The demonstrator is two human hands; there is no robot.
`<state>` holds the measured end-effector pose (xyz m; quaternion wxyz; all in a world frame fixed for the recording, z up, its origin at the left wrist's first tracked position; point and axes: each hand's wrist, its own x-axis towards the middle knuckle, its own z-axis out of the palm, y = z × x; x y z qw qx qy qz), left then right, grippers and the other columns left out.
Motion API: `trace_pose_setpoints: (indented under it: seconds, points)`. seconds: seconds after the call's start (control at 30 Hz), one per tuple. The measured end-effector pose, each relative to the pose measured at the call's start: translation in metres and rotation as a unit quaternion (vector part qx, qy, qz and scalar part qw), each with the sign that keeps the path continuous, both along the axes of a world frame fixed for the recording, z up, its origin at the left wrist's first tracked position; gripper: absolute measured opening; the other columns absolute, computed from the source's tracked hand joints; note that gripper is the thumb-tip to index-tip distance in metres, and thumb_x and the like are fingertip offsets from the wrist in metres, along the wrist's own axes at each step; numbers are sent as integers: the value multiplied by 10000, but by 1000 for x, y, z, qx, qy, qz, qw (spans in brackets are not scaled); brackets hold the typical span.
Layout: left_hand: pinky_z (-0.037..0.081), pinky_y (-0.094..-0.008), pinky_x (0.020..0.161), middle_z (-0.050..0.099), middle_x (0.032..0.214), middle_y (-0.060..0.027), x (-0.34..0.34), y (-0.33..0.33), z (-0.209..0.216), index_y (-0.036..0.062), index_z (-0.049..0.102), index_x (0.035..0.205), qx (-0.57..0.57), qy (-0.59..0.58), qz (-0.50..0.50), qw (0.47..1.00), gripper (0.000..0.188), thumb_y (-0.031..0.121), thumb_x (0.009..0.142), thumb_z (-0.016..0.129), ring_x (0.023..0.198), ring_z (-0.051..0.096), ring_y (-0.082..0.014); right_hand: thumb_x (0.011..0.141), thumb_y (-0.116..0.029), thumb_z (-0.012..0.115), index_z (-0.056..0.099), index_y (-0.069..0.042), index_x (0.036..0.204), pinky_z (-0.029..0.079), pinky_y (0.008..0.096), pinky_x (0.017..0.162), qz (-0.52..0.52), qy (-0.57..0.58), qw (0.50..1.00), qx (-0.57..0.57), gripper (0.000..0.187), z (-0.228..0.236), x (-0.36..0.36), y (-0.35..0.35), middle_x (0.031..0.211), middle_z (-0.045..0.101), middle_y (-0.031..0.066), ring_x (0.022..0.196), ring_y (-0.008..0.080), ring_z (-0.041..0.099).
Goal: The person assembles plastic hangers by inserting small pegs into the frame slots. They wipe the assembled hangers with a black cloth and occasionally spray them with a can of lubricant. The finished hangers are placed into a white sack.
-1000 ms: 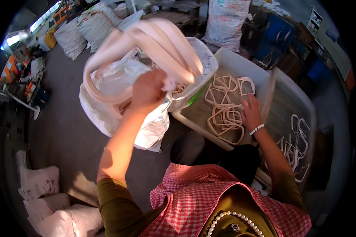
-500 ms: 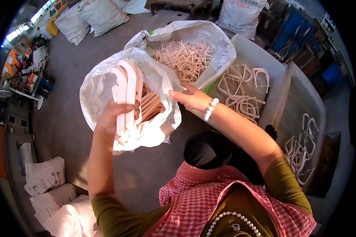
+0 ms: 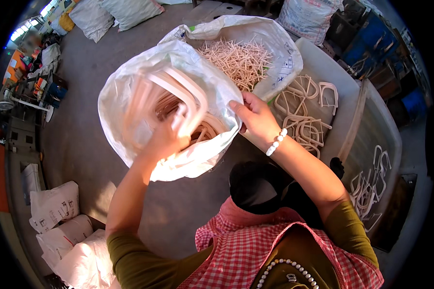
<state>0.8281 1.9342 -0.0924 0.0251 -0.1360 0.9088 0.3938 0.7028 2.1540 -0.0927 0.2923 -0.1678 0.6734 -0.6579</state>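
Down inside the mouth of a white woven sack point(image 3: 222, 91), my left hand point(image 3: 169, 138) is closed around a bundle of pale pink bent plastic bars point(image 3: 194, 91). Motion smears both the hand and the bars. Similar bars point(image 3: 212, 127) lie deeper in the sack, partly covered by the bundle. At the sack's right side, my right hand point(image 3: 259, 118) pinches its rim, thumb on top and fingers curled beneath. A white bead bracelet is on that wrist.
Behind stands a second white sack point(image 3: 287, 53) full of small pink sprigs point(image 3: 238, 62). Pale bins on the right, a nearer grey one point(image 3: 340, 91) and another beyond point(image 3: 388, 125), hold bent frame-like pieces. Filled bags point(image 3: 58, 204) are stacked at lower left; more sacks point(image 3: 130, 12) line the back.
My left hand has moved right and lowered the bars into the sack, turning them. My right hand has closed on the sack's rim, which now stands wider.
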Motion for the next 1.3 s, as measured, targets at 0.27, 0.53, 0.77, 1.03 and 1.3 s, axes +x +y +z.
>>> trace_pose_setpoints:
  seconds: [0.27,0.53,0.77,1.03,1.3]
  points:
    - [335,-317,1022,503,1297,-178,-3,32,25,54,438,1340,49,-243,-95,964,597,-14,754,527,1270,419,-263,899,-167,572,504,31,1056,442,253,614,64,48,989,-122,262,-2,8,-7,808,572,33,699,87,525]
    - [415,-403,969,537,1240,-225,-96,-121,-113,36,396,1357,-237,-201,-57,949,780,284,665,657,1126,537,-350,872,-199,581,539,-2,975,418,288,609,100,194,975,-47,226,29,10,-9,742,544,55,659,102,477]
    - [403,-395,980,534,1261,-200,-119,-92,-132,86,389,1370,-235,-175,-105,950,824,338,640,675,1153,518,-357,861,-202,634,552,48,1041,479,274,732,103,88,990,-28,319,32,-16,10,893,641,82,807,121,595]
    - [412,-397,950,591,1200,-100,-59,-49,-25,85,564,1205,-366,46,149,917,572,374,727,691,1130,535,-304,836,-247,674,551,55,1084,482,270,720,111,58,992,-24,409,25,-17,18,897,646,84,797,114,598]
    - [464,-420,861,604,1106,-210,51,-187,6,20,483,1201,-411,7,418,810,475,211,788,619,1023,593,-342,841,-297,670,555,41,1108,485,264,701,142,36,987,-62,446,23,-9,0,898,653,81,782,113,602]
